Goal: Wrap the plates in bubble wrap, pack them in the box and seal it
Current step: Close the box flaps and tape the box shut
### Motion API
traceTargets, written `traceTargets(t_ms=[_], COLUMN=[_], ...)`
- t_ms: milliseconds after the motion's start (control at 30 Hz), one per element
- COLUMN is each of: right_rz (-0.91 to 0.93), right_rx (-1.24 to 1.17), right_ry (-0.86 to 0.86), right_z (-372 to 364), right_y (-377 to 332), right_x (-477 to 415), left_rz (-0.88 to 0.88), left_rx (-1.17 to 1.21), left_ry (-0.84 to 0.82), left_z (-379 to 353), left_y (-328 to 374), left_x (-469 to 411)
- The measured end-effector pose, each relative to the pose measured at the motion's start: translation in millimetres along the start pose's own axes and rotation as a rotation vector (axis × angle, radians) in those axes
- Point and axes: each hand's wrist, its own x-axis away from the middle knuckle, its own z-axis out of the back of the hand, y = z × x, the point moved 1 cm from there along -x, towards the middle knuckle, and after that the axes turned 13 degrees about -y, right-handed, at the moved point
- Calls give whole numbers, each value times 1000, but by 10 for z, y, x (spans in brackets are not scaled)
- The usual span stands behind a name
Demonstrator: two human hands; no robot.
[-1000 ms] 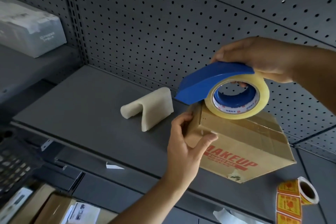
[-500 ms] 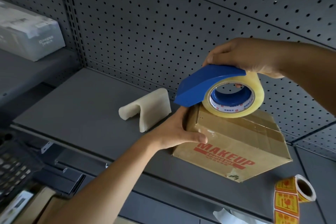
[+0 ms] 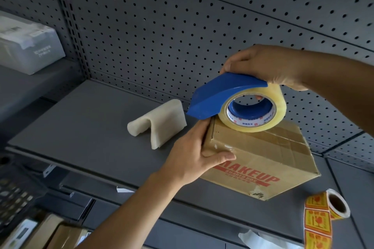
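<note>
Gripping tape (image 3: 280,105) in right hand (image 3: 269,66), at box's (image 3: 253,159) left top edge. Clasping that corner with left hand (image 3: 194,157). Likely pulling rightward next.

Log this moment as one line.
phase: sealing | left hand: grips box corner | right hand: holds tape dispenser on box top | box: closed, on shelf

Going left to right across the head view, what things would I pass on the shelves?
grey wrapped package -> white foam piece -> cardboard box -> sticker roll
</note>
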Motion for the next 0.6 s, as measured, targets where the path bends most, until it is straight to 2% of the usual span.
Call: traceTargets(t_ms=[167,300,500,600], right_rz=[1,-5,-20,-36], right_rx=[-36,-52,-63,-62], right_ry=[-8,-11,0,-11], right_z=[-18,-30,-13,8], right_y=[35,62,67,67], right_x=[-5,-8,5,3], left_rz=[83,148,79,56], left_rx=[140,150,148,121], left_ry=[-218,-387,-520,-477], left_z=[156,290,402,393], left_y=[13,-50,-28,-30], left_x=[-96,-214,-353,-382])
